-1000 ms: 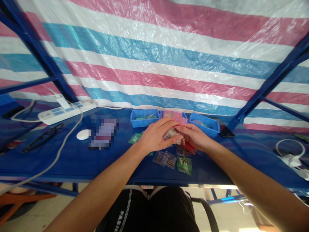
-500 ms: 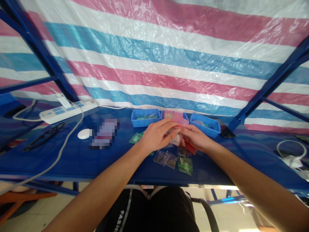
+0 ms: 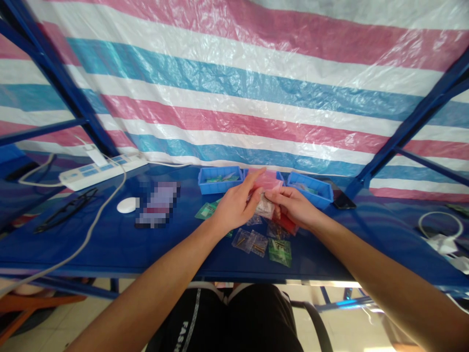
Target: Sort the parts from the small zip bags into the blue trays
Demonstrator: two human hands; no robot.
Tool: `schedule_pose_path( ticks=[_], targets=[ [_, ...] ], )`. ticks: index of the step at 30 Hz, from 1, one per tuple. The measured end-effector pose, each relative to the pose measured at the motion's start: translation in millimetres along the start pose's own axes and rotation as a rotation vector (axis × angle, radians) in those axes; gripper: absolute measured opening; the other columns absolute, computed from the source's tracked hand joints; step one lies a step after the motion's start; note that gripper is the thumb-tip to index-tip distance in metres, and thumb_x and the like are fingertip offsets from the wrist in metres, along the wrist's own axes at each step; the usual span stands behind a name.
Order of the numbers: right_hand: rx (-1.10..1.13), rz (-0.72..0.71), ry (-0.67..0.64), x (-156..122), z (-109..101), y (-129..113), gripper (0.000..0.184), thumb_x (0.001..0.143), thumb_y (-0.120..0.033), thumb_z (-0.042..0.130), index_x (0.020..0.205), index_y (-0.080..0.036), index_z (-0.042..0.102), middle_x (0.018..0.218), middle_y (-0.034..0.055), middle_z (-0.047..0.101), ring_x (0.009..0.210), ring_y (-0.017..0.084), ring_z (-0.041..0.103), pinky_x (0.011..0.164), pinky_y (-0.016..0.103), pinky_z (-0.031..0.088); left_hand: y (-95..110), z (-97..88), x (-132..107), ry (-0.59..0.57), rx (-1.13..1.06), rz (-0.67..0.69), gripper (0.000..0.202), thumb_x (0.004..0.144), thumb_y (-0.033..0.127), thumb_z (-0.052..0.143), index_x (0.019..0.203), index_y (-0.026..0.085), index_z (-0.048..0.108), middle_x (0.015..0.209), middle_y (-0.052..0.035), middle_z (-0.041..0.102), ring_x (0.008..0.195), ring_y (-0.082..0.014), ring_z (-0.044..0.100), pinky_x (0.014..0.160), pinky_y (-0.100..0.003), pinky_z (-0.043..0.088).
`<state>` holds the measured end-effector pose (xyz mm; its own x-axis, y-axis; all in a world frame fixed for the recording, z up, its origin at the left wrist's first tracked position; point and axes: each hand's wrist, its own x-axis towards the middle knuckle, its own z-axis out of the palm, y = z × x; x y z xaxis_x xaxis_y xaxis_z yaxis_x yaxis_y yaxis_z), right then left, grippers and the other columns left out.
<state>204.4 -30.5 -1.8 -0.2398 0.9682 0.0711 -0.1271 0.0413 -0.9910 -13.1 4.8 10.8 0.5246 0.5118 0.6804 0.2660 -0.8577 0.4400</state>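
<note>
A pink plastic bag [image 3: 266,181] stands up between my hands, in front of the middle blue bin. My left hand [image 3: 236,204] is at its left side, index finger stretched up along it and thumb apart; its other fingers are hidden. My right hand [image 3: 298,208] is closed in a pinch at the bag's lower right edge. Just below my fingertips is a small clear bag [image 3: 266,209] with pale contents. A red packet [image 3: 288,225] lies partly under my right hand. Nearer me are clear bags of brass-coloured pins [image 3: 259,244] and a green circuit board in a bag [image 3: 280,252].
Blue bins [image 3: 220,181] with bagged green boards stand at the back, another bin [image 3: 310,190] on the right. To the left lie a phone [image 3: 159,203], a white round object [image 3: 127,205], glasses [image 3: 68,210] and a power strip [image 3: 102,171] with cable. A dark phone [image 3: 343,198] lies right.
My left index finger has lifted and straightened upward, away from my right fingertips. The left thumb has drawn back left, uncovering more of the small clear bag. My right hand stays nearly in place.
</note>
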Motion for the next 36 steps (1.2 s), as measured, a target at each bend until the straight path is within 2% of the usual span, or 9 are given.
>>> schedule_pose_path(
  ticks=[4, 8, 12, 16, 21, 24, 27, 32, 36],
  targets=[
    [0.063, -0.021, 0.079, 2.9, -1.7, 0.2, 0.034, 0.086, -0.049, 0.087, 0.077, -0.021, 0.071, 0.055, -0.0026, 0.061, 0.047, 0.012, 0.050, 0.052, 0.028, 0.041, 0.7, -2.3, 3.2, 0.035, -0.002, 0.077, 0.072, 0.108, 0.040, 0.061, 0.170, 0.024, 0.030, 0.162, -0.0193, 0.052, 0.145, -0.0338, 0.058, 0.119, -0.053, 0.051],
    [0.164, 0.033, 0.156, 3.4, -1.8, -6.9, 0.034, 0.081, -0.045, 0.090, 0.073, -0.020, 0.068, 0.053, -0.0030, 0.057, 0.046, 0.012, 0.047, 0.049, 0.028, 0.038, 3.4, -5.1, 7.4, 0.069, 0.047, 0.209, 0.075, 0.093, 0.042, 0.083, 0.158, 0.025, 0.050, 0.171, -0.0184, 0.040, 0.157, -0.0372, 0.041, 0.128, -0.061, 0.040],
    [0.237, 0.048, 0.167, 1.9, -1.4, -12.6, 0.032, 0.078, -0.039, 0.090, 0.072, -0.020, 0.066, 0.056, -0.0034, 0.057, 0.048, 0.011, 0.043, 0.049, 0.028, 0.034, -0.2, -3.1, 8.8, 0.048, 0.073, 0.285, 0.048, 0.095, 0.029, 0.079, 0.140, 0.028, 0.066, 0.154, -0.0128, 0.060, 0.150, -0.0328, 0.051, 0.126, -0.061, 0.042],
    [0.256, 0.077, 0.084, 1.1, -0.2, -13.2, 0.039, 0.082, -0.045, 0.088, 0.070, -0.020, 0.060, 0.057, -0.0036, 0.054, 0.049, 0.010, 0.040, 0.049, 0.027, 0.030, -6.1, -1.0, 7.7, 0.055, 0.055, 0.295, 0.033, 0.102, 0.015, 0.063, 0.132, 0.025, 0.071, 0.132, -0.0096, 0.075, 0.129, -0.0259, 0.068, 0.114, -0.051, 0.055],
    [0.201, 0.047, 0.051, 4.1, 1.1, -15.3, 0.055, 0.090, -0.069, 0.076, 0.070, -0.021, 0.057, 0.054, -0.0028, 0.052, 0.050, 0.012, 0.044, 0.049, 0.027, 0.031, -3.9, -1.9, 4.7, 0.142, 0.065, 0.230, 0.027, 0.107, 0.019, 0.061, 0.133, 0.022, 0.070, 0.125, -0.0095, 0.078, 0.117, -0.0224, 0.073, 0.105, -0.041, 0.060],
    [0.185, -0.021, 0.115, 4.6, 0.2, -18.1, 0.053, 0.088, -0.075, 0.074, 0.099, -0.024, 0.068, 0.063, -0.0040, 0.059, 0.050, 0.012, 0.046, 0.047, 0.026, 0.032, -1.1, -1.4, 3.9, 0.184, 0.064, 0.146, 0.029, 0.108, 0.025, 0.063, 0.136, 0.021, 0.068, 0.123, -0.0092, 0.078, 0.110, -0.0205, 0.076, 0.100, -0.036, 0.062],
    [0.144, -0.089, 0.094, 2.1, -0.7, -18.8, 0.052, 0.089, -0.069, 0.078, 0.117, -0.027, 0.068, 0.070, -0.0043, 0.063, 0.053, 0.012, 0.050, 0.048, 0.025, 0.036, -0.6, 0.0, 4.0, 0.234, 0.078, 0.058, 0.035, 0.107, 0.031, 0.066, 0.141, 0.020, 0.065, 0.128, -0.0108, 0.077, 0.113, -0.0230, 0.076, 0.102, -0.037, 0.062],
    [0.014, -0.128, 0.093, 0.8, -2.3, -13.3, 0.037, 0.083, -0.053, 0.090, 0.098, -0.023, 0.073, 0.066, -0.0042, 0.063, 0.052, 0.011, 0.052, 0.052, 0.026, 0.042, -2.7, 1.5, 4.7, 0.258, 0.058, -0.026, 0.039, 0.106, 0.039, 0.067, 0.140, 0.020, 0.065, 0.124, -0.0106, 0.078, 0.108, -0.0239, 0.077, 0.099, -0.038, 0.063],
    [-0.041, -0.191, 0.178, 6.5, -10.5, -11.6, 0.036, 0.084, -0.052, 0.089, 0.101, -0.023, 0.075, 0.082, 0.0018, 0.076, 0.064, 0.016, 0.067, 0.056, 0.028, 0.051, -3.1, 1.3, 7.2, 0.214, 0.056, 0.020, 0.037, 0.108, 0.036, 0.064, 0.141, 0.019, 0.062, 0.130, -0.0130, 0.073, 0.119, -0.0252, 0.071, 0.106, -0.042, 0.059]
  ],
)
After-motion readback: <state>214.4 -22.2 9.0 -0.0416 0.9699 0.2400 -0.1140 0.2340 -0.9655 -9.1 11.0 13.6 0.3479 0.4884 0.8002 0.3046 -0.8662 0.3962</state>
